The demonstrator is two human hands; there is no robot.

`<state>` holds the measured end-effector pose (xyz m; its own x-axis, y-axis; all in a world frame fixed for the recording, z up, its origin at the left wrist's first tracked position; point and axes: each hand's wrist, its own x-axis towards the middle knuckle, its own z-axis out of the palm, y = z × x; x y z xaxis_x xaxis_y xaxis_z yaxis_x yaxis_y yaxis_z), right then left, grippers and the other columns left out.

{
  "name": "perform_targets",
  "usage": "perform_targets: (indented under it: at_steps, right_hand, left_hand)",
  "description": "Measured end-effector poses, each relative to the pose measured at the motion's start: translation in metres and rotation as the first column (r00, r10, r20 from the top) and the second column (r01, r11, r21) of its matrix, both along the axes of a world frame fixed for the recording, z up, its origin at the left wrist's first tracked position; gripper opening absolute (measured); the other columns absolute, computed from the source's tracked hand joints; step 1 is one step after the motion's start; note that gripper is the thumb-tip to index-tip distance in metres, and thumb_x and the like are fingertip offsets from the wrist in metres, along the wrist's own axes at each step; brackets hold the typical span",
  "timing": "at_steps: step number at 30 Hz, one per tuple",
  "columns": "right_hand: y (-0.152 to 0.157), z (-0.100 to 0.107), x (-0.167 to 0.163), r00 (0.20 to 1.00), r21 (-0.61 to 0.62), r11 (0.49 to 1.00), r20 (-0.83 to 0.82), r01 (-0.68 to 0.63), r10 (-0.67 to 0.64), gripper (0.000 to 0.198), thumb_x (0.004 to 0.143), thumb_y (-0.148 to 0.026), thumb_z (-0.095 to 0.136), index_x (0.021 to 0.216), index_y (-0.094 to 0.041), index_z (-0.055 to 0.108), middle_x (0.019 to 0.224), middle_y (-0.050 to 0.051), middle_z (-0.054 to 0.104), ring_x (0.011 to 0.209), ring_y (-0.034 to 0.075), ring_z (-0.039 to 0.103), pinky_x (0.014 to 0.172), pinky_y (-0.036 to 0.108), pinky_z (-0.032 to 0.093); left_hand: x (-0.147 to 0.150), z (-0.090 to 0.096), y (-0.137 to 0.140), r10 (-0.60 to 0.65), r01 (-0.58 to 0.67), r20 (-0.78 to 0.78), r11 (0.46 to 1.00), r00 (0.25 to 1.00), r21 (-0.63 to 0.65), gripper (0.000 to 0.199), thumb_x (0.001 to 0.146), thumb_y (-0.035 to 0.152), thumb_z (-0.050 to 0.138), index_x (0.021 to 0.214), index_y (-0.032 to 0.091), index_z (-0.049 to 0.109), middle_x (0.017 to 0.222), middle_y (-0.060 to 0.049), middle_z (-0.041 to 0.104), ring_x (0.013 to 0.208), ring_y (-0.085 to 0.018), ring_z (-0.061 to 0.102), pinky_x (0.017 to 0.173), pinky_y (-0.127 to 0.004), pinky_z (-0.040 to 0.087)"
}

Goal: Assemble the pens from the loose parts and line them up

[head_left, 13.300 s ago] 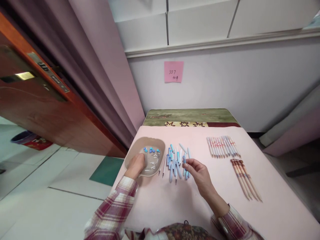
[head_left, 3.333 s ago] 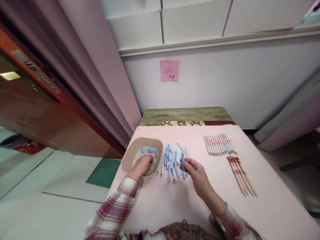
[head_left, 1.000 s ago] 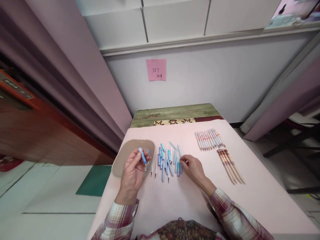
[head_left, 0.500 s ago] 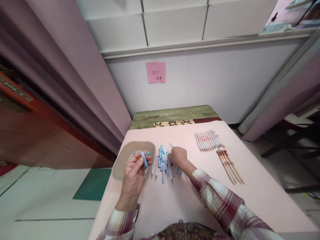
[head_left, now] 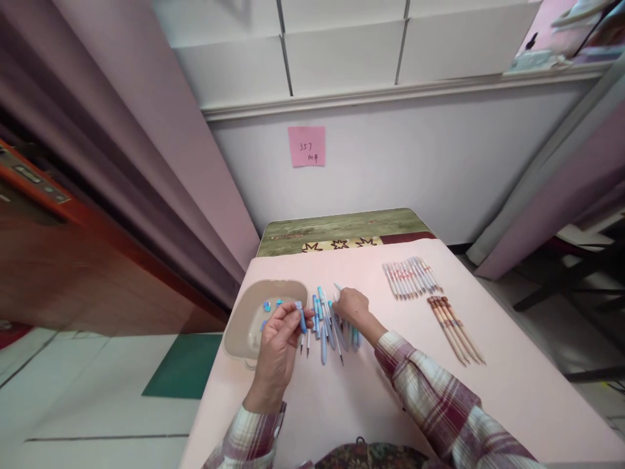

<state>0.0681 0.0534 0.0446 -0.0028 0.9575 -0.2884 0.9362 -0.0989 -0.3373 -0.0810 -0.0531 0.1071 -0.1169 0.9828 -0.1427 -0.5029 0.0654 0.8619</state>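
My left hand [head_left: 283, 335] pinches a short blue pen barrel with a clip [head_left: 301, 318] between thumb and fingers, just off the right rim of a beige plastic basin [head_left: 234, 339]. Several small blue pen parts [head_left: 267, 305] lie inside the basin. My right hand [head_left: 352, 305] reaches down into a loose pile of blue and pale pen barrels [head_left: 323, 345] and thin refills [head_left: 340, 352]. Its fingers are bent together and what they grip is hidden. A pale blue tip [head_left: 338, 286] shows just beyond them.
At the right of the pink-covered table [head_left: 371, 404], a row of white pens with red marks [head_left: 413, 278] lies side by side. Nearer are several tan pens with brown ends [head_left: 455, 329]. A pink note [head_left: 306, 146] is stuck to the wall behind.
My left hand has moved right, from over the basin to beside its rim, still holding the blue pen barrel. My right hand stays at the pile. The view has shifted slightly.
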Motion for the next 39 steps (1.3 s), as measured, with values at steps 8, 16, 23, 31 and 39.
perform_targets:
  at_steps: [8, 16, 23, 31, 39]
  right_hand:
    - [-0.027, 0.045, 0.040, 0.860, 0.380, 0.923, -0.448, -0.065, 0.245, 0.016, 0.088, -0.030, 0.051, 0.090, -0.021, 0.064, 0.072, 0.000, 0.071, 0.064, 0.014, 0.065, 0.061, 0.022, 0.045]
    - [-0.051, 0.079, 0.065, 0.732, 0.770, 0.546, -0.157, -0.330, 0.663, 0.013, 0.092, -0.026, 0.056, 0.090, -0.021, 0.068, 0.082, 0.003, 0.071, 0.080, 0.017, 0.064, 0.081, 0.030, 0.042]
    - [-0.045, 0.093, 0.072, 0.661, 0.768, 0.386, 0.065, -0.511, 0.747, 0.022, 0.096, -0.017, 0.047, 0.097, -0.022, 0.068, 0.087, 0.003, 0.071, 0.081, 0.015, 0.061, 0.099, 0.038, 0.033]
    - [-0.049, 0.110, 0.074, 0.676, 0.750, 0.369, 0.139, -0.549, 0.724, 0.023, 0.093, -0.012, 0.048, 0.097, -0.023, 0.068, 0.088, 0.001, 0.070, 0.084, 0.015, 0.060, 0.106, 0.042, 0.028]
    - [-0.051, 0.115, 0.071, 0.624, 0.723, 0.286, 0.250, -0.629, 0.740, 0.022, 0.092, -0.015, 0.054, 0.083, -0.026, 0.070, 0.084, -0.001, 0.068, 0.089, 0.017, 0.058, 0.112, 0.053, 0.015]
  left_hand:
    - [0.013, -0.005, -0.001, -0.109, 0.107, -0.042, 0.993, 0.993, -0.046, 0.021, 0.078, 0.028, 0.071, 0.094, 0.015, 0.064, 0.085, -0.006, 0.071, 0.069, -0.012, 0.062, 0.069, -0.024, 0.047]
    - [0.023, -0.005, 0.001, -0.194, 0.189, -0.123, 0.981, 0.973, -0.053, 0.022, 0.078, 0.029, 0.072, 0.093, 0.014, 0.065, 0.083, -0.007, 0.071, 0.067, -0.012, 0.060, 0.069, -0.025, 0.047]
    - [0.024, -0.001, -0.003, -0.229, 0.223, -0.187, 0.973, 0.955, -0.054, 0.022, 0.076, 0.029, 0.073, 0.090, 0.015, 0.064, 0.080, -0.006, 0.071, 0.067, -0.013, 0.060, 0.067, -0.026, 0.046]
    - [0.024, 0.002, -0.005, -0.259, 0.253, -0.183, 0.966, 0.948, -0.059, 0.022, 0.077, 0.032, 0.072, 0.089, 0.015, 0.065, 0.079, -0.007, 0.071, 0.065, -0.014, 0.060, 0.065, -0.026, 0.045]
    - [0.027, 0.003, -0.009, -0.334, 0.328, -0.227, 0.942, 0.915, -0.067, 0.023, 0.077, 0.033, 0.072, 0.089, 0.014, 0.067, 0.079, -0.007, 0.070, 0.065, -0.014, 0.060, 0.066, -0.026, 0.045]
